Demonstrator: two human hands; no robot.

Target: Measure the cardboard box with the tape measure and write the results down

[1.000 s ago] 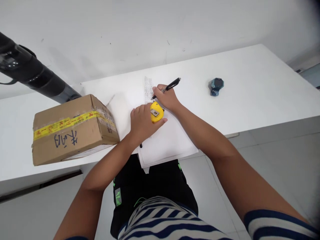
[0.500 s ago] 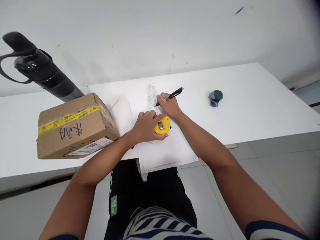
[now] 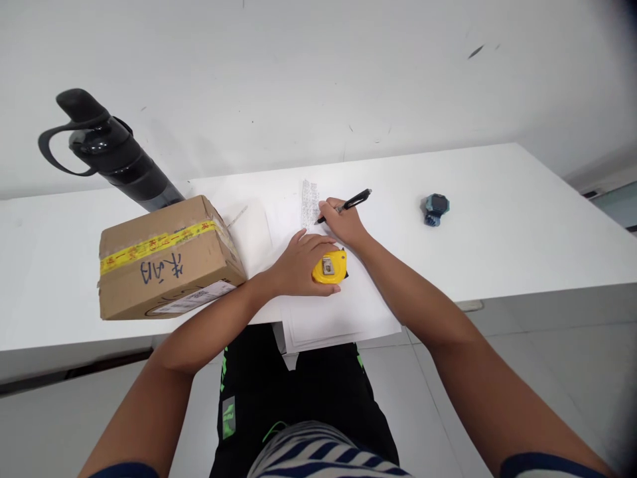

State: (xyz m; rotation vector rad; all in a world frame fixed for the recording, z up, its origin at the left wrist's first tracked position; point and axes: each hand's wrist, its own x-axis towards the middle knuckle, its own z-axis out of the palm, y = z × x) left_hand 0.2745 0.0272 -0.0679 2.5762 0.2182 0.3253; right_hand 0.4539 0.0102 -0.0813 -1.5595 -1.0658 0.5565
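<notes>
My left hand [image 3: 298,265] is closed around a yellow tape measure [image 3: 330,267], thumb and fingers on either side of its case. The hand rests over white sheets of paper [image 3: 343,322], which overhang the table's front edge. A black pen [image 3: 355,199] is pinched in my right hand [image 3: 344,222], its tip down at the paper. Just left of the tip lies a strip of small dense writing [image 3: 309,199]; its words are too small to read. My left hand and the tape measure cover part of the sheets.
A taped cardboard box [image 3: 164,259] stands left of my left hand, with a black bottle [image 3: 124,156] behind it. A blue-green wristwatch [image 3: 436,209] lies on the white table [image 3: 497,232] to the right. The wall [image 3: 318,79] rises along the back edge.
The camera view has shifted, so everything sits lower and slightly further right. My left hand and the tape measure are slightly lower on the paper, farther from the pen. Both holds are unchanged.
</notes>
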